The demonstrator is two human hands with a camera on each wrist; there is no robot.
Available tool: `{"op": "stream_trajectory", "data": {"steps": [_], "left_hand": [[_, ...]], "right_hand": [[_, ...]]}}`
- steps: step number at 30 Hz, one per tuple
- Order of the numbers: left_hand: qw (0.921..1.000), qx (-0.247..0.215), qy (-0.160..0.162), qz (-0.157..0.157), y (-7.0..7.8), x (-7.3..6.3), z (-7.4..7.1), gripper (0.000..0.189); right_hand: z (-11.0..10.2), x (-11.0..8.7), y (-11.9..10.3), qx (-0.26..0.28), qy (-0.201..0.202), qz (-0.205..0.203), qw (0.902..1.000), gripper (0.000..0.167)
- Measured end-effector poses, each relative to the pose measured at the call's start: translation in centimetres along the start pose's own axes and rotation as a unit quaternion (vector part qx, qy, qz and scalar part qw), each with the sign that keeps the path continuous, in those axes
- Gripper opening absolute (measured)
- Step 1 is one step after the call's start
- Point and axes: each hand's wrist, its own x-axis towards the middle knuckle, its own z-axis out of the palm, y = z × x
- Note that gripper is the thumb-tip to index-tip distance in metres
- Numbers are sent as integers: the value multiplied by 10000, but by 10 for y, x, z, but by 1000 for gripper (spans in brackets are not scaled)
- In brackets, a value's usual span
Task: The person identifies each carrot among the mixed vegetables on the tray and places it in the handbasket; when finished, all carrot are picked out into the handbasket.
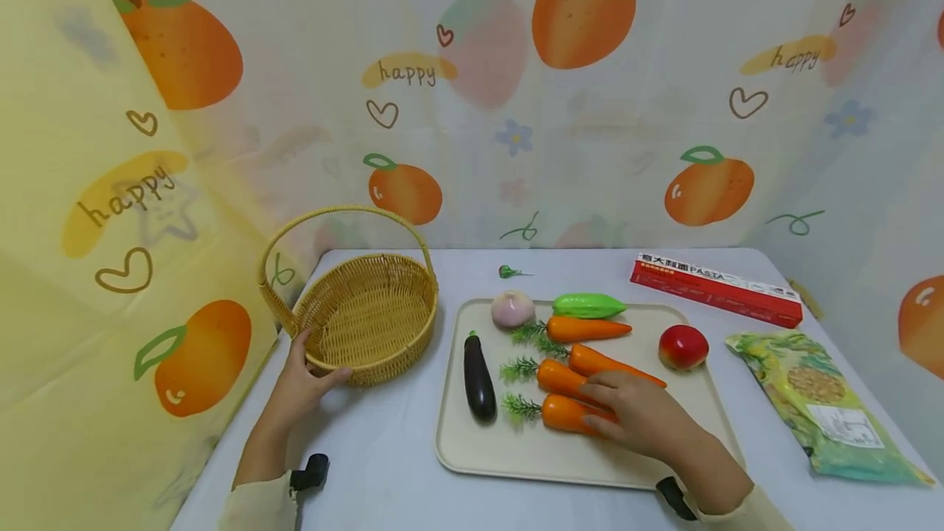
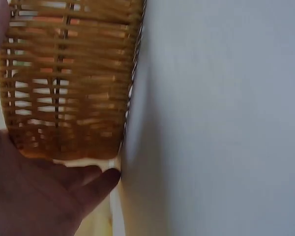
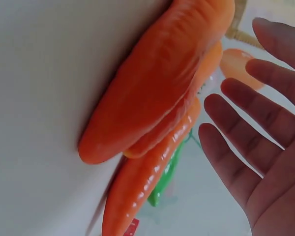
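Note:
At the left, my left hand [image 1: 298, 388] grips the near left side of a yellow wicker basket [image 1: 391, 363] with a tall handle. The left wrist view shows thumb and fingers spread around the woven wall [image 2: 69, 93]. My right hand [image 1: 642, 412] is over the carrots on a beige tray [image 1: 531, 465], its fingers nearly straight and apart in the right wrist view. Under it lie the nearest carrot [image 1: 564, 414] and the one behind [image 1: 556, 378], both partly covered. Another orange carrot [image 1: 601, 360] lies just beyond, and a further carrot [image 1: 590, 329] sits farther back.
The tray also bears an eggplant [image 1: 479, 379], a garlic bulb [image 1: 512, 310], a green pepper [image 1: 587, 305] and a red fruit [image 1: 683, 347]. A small green sprig [image 1: 509, 271] lies behind it. Rightward are a pasta box [image 1: 715, 289] and a yellow-green bag [image 1: 826, 404].

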Motion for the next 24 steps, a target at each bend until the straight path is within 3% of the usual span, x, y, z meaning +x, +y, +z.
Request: {"op": "stream_trajectory", "data": {"steps": [4,8,10,14,16,20,24], "left_hand": [[9996,186,180,-98,7,17,12,118],[9979,-512,404,-1,7,24,19,110],[9905,-1208,662,32,2,23,21,101],[9622,-2449,1193,75,-7,19,25,84],[9544,-2670,1335,42,-9,19,26,81],[9539,-2637,1429,135,-10,22,29,80],[9485,-2738,1561,309,-10,25,31,78]], "right_hand": [[2,2,-2,180,-285,-30,9994,37],[4,3,-3,220,-559,-14,9982,37],[5,3,-4,180,-640,-30,9978,38],[8,5,-4,95,-745,10,9972,43],[8,6,-5,64,-831,66,9965,44],[7,10,-4,-16,-1012,201,9947,48],[5,14,-3,-9,-1143,210,9932,51]]}}
